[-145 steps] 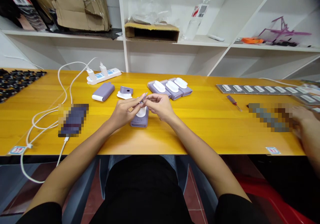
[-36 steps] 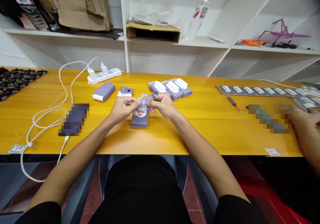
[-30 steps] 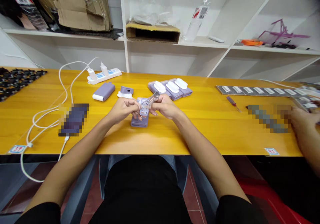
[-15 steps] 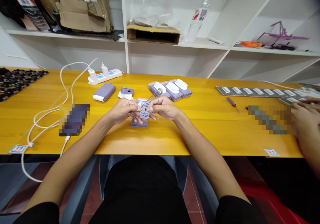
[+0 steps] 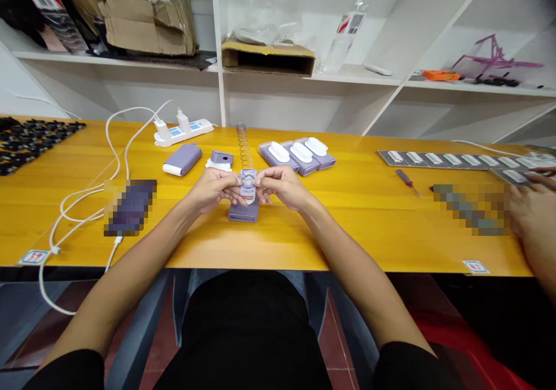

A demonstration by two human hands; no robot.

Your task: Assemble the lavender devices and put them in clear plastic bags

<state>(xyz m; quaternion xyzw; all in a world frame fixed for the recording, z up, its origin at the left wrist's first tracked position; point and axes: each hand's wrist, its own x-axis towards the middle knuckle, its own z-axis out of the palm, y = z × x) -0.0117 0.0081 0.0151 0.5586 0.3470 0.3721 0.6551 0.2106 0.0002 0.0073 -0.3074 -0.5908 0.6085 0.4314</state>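
Pinched between both hands is a small light-purple plate (image 5: pixel 248 192) with slots. A long metal coil spring (image 5: pixel 244 146) rises from it, its free end pointing away from me. My left hand (image 5: pixel 218 190) grips the left edge near the spring's base with thumb and fingers. On the opposite edge, my right hand (image 5: pixel 282 187) pinches at the same height. Whether the fingertips press the plate, the lowest coil or both is too small to tell. Beneath them a purple box-shaped housing (image 5: pixel 243 213) rests on the table, partly hidden by the plate and fingers.
Behind the hands lie a purple part with white bristles or ridges (image 5: pixel 218 164), a purple case (image 5: pixel 182 159) and several purple cases with white oval tops (image 5: pixel 303 152). A phone (image 5: pixel 132 207) with white cable is left. Rightward are a screwdriver (image 5: pixel 407 181) and another person's hand (image 5: pixel 532 210).
The spring has swung from leaning right to standing nearly straight away from me, and its coils show more stretched. Both hands stay at the plate, with the right fingers shifted slightly.
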